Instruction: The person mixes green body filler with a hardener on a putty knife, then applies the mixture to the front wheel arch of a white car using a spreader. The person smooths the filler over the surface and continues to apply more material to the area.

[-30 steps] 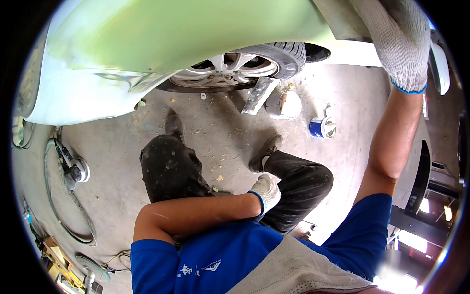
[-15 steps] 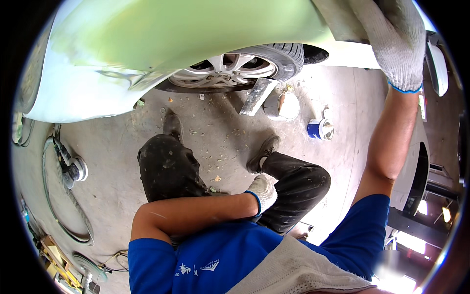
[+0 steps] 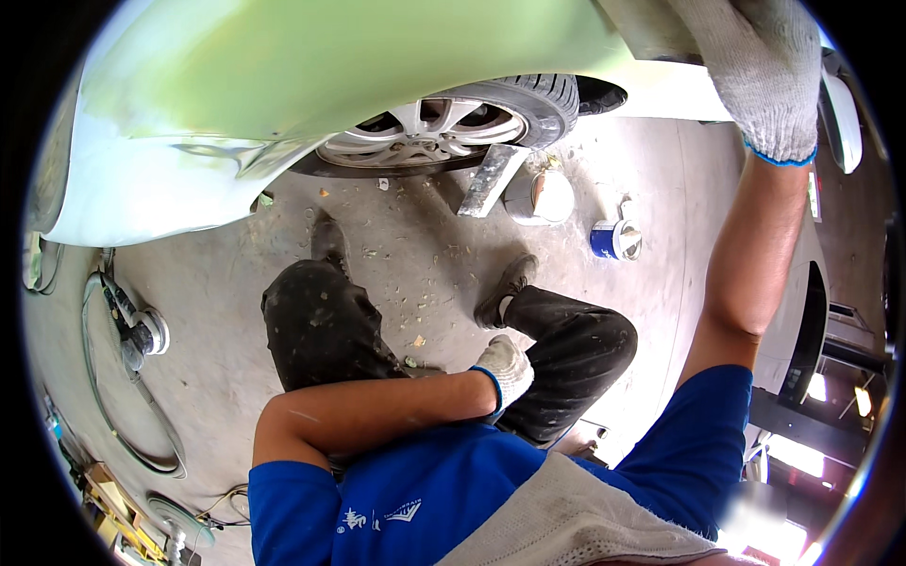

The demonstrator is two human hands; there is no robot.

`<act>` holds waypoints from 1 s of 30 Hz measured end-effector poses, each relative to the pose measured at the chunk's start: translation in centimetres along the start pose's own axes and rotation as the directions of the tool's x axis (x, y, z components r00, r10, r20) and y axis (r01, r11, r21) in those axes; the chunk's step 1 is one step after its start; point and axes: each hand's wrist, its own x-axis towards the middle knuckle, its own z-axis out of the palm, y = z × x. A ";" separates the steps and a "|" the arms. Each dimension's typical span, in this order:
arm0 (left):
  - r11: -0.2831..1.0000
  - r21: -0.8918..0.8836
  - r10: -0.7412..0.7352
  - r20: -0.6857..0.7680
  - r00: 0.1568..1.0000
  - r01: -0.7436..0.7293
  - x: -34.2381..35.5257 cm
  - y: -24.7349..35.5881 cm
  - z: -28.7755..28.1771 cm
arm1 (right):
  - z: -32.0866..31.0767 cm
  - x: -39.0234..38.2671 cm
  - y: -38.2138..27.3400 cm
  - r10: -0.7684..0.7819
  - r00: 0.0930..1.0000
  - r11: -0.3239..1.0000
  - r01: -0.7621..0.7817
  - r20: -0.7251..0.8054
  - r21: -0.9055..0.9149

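My right hand [image 3: 760, 75], in a white knit glove with a blue cuff, reaches up at the upper right. Its fingers are closed on a flat grey spreader [image 3: 656, 33], which lies against the car's body panel [image 3: 377, 42]. The fingertips run out at the picture's top edge. The panel is pale green and white, with smoothed patches and a darker creased area at lower left. My left hand [image 3: 507, 370], gloved likewise, is closed in a fist and rests by my right thigh. Nothing sticks out of it.
Beneath the panel is a car wheel [image 3: 425, 132]. A smeared flat board [image 3: 493, 181] leans by a white tub [image 3: 519, 203]; a blue-and-white can [image 3: 604, 241] stands to the right. Left on the floor lie a sander [image 3: 146, 332] and its hose [image 3: 104, 415]. Scraps litter the concrete [image 3: 406, 245].
My right hand and the spreader sit slightly higher in the picture. The wheel, tub and can have shifted a little upward too, as the view tilted. My left fist stays in place.
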 end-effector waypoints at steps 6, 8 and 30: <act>1.000 0.003 -0.015 0.031 0.999 0.015 0.1 -0.2 -0.4 | 0.3 -0.4 -0.2 0.012 1.000 1.000 -0.012 0.000 -0.005; 0.999 0.028 -0.018 0.034 0.999 0.017 0.0 -0.1 -0.2 | 0.4 0.2 0.0 0.007 1.000 1.000 -0.007 -0.004 0.006; 1.000 0.022 -0.016 0.009 1.000 0.015 0.5 0.2 0.6 | 0.7 -0.1 -0.4 -0.010 1.000 1.000 0.010 -0.004 0.005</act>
